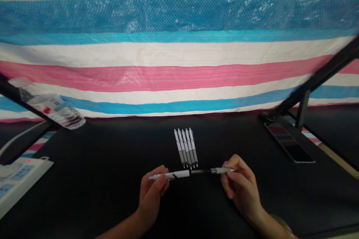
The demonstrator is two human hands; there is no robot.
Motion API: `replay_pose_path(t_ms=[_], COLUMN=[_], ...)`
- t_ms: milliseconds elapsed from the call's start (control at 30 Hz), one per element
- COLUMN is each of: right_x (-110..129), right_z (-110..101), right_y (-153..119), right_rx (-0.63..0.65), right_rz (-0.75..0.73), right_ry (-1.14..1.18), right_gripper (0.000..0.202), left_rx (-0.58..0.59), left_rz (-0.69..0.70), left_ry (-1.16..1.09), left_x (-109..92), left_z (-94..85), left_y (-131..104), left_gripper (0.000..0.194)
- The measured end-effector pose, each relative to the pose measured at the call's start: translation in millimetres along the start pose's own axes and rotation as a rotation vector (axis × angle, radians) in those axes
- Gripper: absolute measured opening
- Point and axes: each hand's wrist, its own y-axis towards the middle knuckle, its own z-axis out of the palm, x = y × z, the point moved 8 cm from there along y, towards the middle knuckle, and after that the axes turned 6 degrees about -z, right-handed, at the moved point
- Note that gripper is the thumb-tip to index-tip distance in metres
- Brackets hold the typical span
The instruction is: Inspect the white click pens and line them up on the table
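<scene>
My left hand [153, 194] pinches a white pen barrel [174, 174] held level over the black table [92, 179]. My right hand [241, 185] holds the pen's tip section with its thin refill [213, 171], whose end points into the barrel's open mouth. The two parts sit almost end to end, with the refill just at the barrel. Right behind them, several assembled white pens [186, 147] lie side by side in a neat row, tips toward me.
A clear water bottle [50, 106] lies at the back left. A white power strip [17, 181] sits at the left edge. A phone [290, 142] rests by a black stand [314, 82] at the right. A striped tarp [179, 63] hangs behind.
</scene>
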Motion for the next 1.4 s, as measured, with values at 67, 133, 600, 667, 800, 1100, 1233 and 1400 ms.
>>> replay_pose_path(t_ms=[67,133,600,667,800,1100,1233,1400], right_x=[-1,-1,-4,-6,-5,6,2,-5], right_z=[0,1,41,39,35,39,42,30], right_y=[0,0,-10,-10,-9,-10,-13,-15], right_rx=[-0.003,0.003,0.357,0.355,0.330,0.460,0.517,0.356], right_rz=[0.012,0.013,0.011,0.002,-0.065,-0.190,-0.182,-0.126], right_ry=[-0.003,-0.004,-0.255,-0.301,-0.414,-0.836,-0.774,-0.598], right_gripper=[0.011,0.012,0.007,0.006,0.007,0.043,0.036,0.017], left_rx=[0.005,0.015,0.060,0.057,0.064,0.173,0.166,0.139], left_rz=[0.000,-0.001,-0.062,-0.063,-0.068,-0.073,-0.046,-0.031], left_ry=[0.004,0.006,0.062,0.063,0.067,0.111,0.096,0.048], left_x=[0,0,8,10,12,6,3,3], left_z=[0.9,2.0,4.6,3.8,3.2,14.4,14.0,11.6], left_y=[0,0,-7,-8,-8,-6,-6,-4], left_gripper=[0.039,0.040,0.042,0.040,0.037,0.045,0.044,0.045])
